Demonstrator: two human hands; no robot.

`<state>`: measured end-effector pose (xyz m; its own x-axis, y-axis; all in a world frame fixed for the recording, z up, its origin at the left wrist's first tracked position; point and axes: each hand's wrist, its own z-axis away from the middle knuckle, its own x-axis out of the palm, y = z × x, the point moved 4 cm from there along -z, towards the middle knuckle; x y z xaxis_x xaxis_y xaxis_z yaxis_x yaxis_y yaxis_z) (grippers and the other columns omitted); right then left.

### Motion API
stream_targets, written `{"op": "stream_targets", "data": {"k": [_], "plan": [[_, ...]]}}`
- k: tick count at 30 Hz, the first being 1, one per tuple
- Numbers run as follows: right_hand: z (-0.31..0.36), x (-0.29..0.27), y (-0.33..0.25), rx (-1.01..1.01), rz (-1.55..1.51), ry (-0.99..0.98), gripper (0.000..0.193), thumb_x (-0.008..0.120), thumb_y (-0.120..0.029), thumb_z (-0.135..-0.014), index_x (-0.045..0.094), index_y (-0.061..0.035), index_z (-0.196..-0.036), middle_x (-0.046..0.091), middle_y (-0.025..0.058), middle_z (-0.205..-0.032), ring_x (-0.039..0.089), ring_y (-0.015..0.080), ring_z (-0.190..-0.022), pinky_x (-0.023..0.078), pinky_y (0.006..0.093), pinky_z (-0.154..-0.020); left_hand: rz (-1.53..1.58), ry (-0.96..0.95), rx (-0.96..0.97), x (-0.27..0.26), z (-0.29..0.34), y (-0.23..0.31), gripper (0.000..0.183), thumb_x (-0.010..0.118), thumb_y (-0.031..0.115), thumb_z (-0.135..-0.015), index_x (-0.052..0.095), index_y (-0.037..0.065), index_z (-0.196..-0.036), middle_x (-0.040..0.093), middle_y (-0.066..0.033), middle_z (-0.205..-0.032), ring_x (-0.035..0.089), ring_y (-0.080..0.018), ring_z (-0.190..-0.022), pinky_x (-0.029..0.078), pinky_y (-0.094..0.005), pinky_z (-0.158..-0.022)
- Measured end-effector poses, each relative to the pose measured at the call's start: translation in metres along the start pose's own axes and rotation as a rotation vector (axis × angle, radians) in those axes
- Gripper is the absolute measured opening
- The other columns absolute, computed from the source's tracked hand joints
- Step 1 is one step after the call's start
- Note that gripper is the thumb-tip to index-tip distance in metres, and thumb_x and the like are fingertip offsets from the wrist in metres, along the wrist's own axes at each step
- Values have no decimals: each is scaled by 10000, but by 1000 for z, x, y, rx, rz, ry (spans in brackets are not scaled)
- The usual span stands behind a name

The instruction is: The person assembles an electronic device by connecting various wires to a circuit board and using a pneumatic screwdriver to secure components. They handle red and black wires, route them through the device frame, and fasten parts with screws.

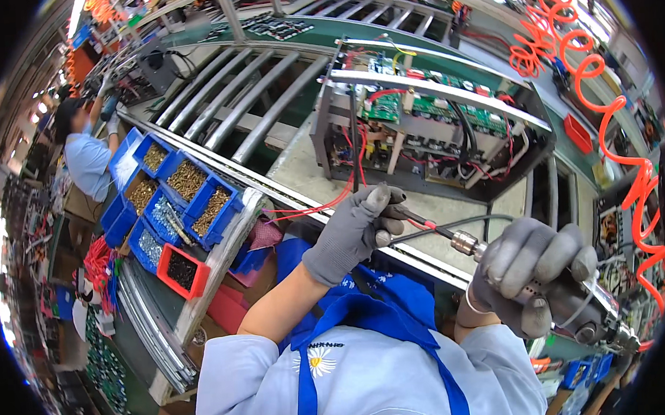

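Note:
My right hand (528, 269), in a grey glove, is wrapped around a silver air screwdriver (593, 307). From its chuck the driver bit (442, 231), with a red band on it, points left. My gloved left hand (352, 232) is closed around the tip end of that bit; its fingers hide whether a screw sits there. Just beyond both hands stands a dark metal chassis (439, 184) with an open side, holding green circuit boards (446, 91) and wiring. Red wires (325, 206) hang from it past my left hand.
Blue bins (218, 231) of screws and a red bin (199, 287) of small black parts stand at the left. A roller conveyor (246, 100) runs behind. An orange coiled air hose (639, 187) hangs at the right. Another person (85, 159) works at the far left.

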<state>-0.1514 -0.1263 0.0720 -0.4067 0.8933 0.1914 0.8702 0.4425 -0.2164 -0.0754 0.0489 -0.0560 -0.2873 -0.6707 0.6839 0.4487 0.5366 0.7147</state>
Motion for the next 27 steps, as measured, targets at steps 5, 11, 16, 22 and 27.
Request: {"op": "stream_targets", "data": {"k": [5,11,16,22,27], "plan": [[16,-14,0,-41,6,142,511,640,-19,-814,449,-4,-1288,479,76,-815,529,130,-456,493,285,-387,92,-71,-46,12,-4,-11,401,575,390,-983,584,10,-1113,626,-40,-841,559,-56,-640,451,-176,-510],[27,-23,2,-99,44,302,532,661,-64,-826,456,5,-1312,486,75,-823,544,125,-480,492,277,-374,84,-57,34,15,-7,-14,390,581,375,-982,582,9,-1120,648,-56,-861,580,-71,-650,462,-180,-528],[29,-30,0,-135,113,315,515,645,-63,-833,465,14,-1310,470,69,-816,528,113,-479,465,267,-360,-41,-25,14,19,-17,-12,393,563,357,-995,584,-7,-1141,670,-86,-873,648,-115,-673,488,-204,-527],[28,-41,-10,-221,115,320,512,626,-54,-820,473,12,-1304,440,52,-811,480,108,-491,449,260,-391,-326,-186,-53,41,-30,2,592,471,541,-988,595,-23,-1118,664,-87,-826,656,-143,-670,501,-220,-532],[19,-55,-32,-195,25,330,360,718,-79,-775,499,-52,-1059,446,16,-617,464,110,-543,430,241,-463,-1653,257,1396,58,-95,90,492,648,497,-874,659,58,-1097,669,-108,-935,648,-261,-823,503,-406,-727]]}}
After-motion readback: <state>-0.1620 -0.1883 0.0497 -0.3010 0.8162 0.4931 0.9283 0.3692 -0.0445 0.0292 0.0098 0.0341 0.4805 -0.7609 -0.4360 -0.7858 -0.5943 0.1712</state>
